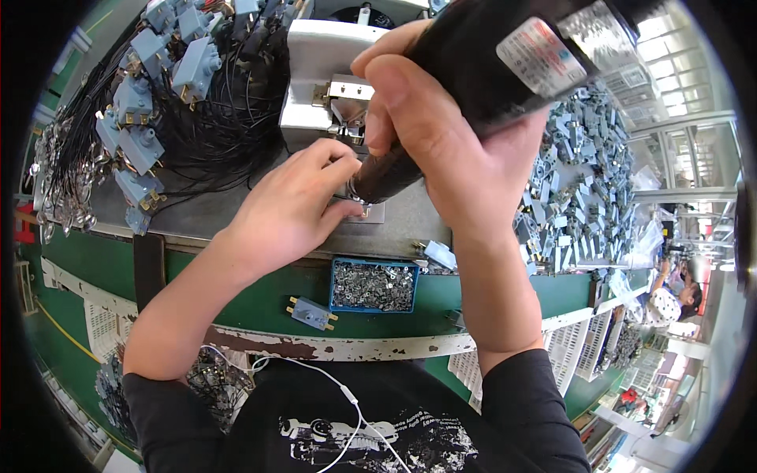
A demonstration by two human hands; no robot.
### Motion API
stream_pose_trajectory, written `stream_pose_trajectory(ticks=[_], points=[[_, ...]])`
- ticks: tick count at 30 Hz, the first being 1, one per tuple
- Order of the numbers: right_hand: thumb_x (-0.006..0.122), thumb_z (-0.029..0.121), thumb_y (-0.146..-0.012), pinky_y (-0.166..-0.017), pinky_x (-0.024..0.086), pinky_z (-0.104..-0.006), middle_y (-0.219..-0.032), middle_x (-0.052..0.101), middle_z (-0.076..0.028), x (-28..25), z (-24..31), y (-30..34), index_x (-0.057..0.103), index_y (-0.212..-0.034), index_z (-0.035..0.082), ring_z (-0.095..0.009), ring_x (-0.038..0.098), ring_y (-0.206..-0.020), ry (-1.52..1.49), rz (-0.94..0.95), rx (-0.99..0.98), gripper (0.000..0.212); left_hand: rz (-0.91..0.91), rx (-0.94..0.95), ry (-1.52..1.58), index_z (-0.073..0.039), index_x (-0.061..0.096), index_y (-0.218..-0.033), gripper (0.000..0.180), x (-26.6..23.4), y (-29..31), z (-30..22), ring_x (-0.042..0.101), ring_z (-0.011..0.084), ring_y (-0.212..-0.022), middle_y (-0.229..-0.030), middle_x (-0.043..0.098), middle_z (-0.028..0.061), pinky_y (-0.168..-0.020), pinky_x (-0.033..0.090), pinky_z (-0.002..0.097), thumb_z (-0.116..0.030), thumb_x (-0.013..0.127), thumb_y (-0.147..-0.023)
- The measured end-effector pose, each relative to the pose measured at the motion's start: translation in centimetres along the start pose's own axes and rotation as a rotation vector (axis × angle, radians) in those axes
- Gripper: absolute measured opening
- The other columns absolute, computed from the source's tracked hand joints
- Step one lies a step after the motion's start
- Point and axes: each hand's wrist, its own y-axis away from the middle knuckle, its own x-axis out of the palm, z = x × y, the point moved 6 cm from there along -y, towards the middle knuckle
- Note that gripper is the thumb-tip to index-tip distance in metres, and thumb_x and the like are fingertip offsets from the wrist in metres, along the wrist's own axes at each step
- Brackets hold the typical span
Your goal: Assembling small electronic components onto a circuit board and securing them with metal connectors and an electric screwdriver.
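Observation:
A black, thick-bodied electric screwdriver (465,67) slants down from the upper right, with my right hand (473,165) wrapped round it. Its narrow end reaches a small metal plate (377,211) on the grey work surface. My left hand (284,197) is closed beside that end, thumb and fingertips pinched low by the plate. What they grip is too small and too covered to make out. Right behind the fingers stands a pale metal fixture (307,71) with a shiny bracket (349,93) on it.
Blue-grey switch-like blocks (142,146) with black wires are heaped at left. Many similar blocks (579,173) cover the right side. A blue tray (331,292) of small metal parts sits near the front edge, a loose block (311,313) beside it. Another person (670,303) is at far right.

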Motion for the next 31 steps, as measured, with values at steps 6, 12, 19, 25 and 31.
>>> stream_pose_trajectory(ticks=[6,12,19,25,31], points=[[0.068,-0.003,-0.095,-0.056,0.050,-0.0241,-0.093,0.070,-0.014,-0.5,-1.5,1.6,0.065,-0.101,-0.008,-0.012,0.063,-0.062,0.198,0.056,-0.049,0.009,-0.005,-0.039,-0.065,-0.007,0.057,-0.119,0.037,0.6,0.5,-0.3,0.065,0.0337,-0.108,-0.124,0.058,0.0099,-0.088,0.054,0.0452,-0.019,0.075,-0.089],[0.065,-0.004,-0.095,-0.058,0.051,-0.0252,-0.102,0.068,-0.019,0.3,-0.7,1.5,0.062,-0.104,-0.010,-0.014,0.063,-0.063,0.010,0.011,-0.080,0.011,0.010,-0.072,-0.020,-0.007,0.056,-0.121,0.039,1.1,0.6,0.2,0.065,0.0336,-0.107,-0.125,0.058,0.0093,-0.087,0.054,0.0451,-0.019,0.075,-0.089],[0.065,-0.002,-0.094,-0.057,0.052,-0.0261,-0.097,0.071,-0.020,0.8,-1.0,0.8,0.062,-0.108,-0.011,-0.013,0.063,-0.062,0.063,-0.025,-0.048,0.016,-0.084,0.063,-0.013,-0.006,0.058,-0.122,0.041,0.9,0.1,0.7,0.066,0.0336,-0.106,-0.124,0.058,0.0097,-0.086,0.055,0.0453,-0.020,0.076,-0.088],[0.059,0.011,-0.102,-0.053,0.050,-0.0293,-0.083,0.066,-0.012,-3.9,3.6,0.8,0.051,-0.126,-0.003,-0.015,0.057,-0.058,-0.127,-0.282,0.095,0.029,0.140,0.056,-0.003,-0.013,0.065,-0.122,0.042,-0.9,1.1,-1.8,0.067,0.0260,-0.103,-0.127,0.064,0.0021,-0.084,0.052,0.0429,-0.016,0.080,-0.083],[0.068,0.003,-0.098,-0.085,0.059,-0.0376,-0.141,0.055,-0.029,-4.7,1.5,0.0,0.008,-0.167,0.013,-0.023,0.069,-0.104,0.635,-0.238,-0.257,0.092,0.107,0.125,-0.098,-0.015,0.065,-0.125,0.042,-1.3,1.1,-1.6,0.066,0.0215,-0.107,-0.130,0.063,0.0010,-0.085,0.049,0.0380,-0.019,0.078,-0.085]])
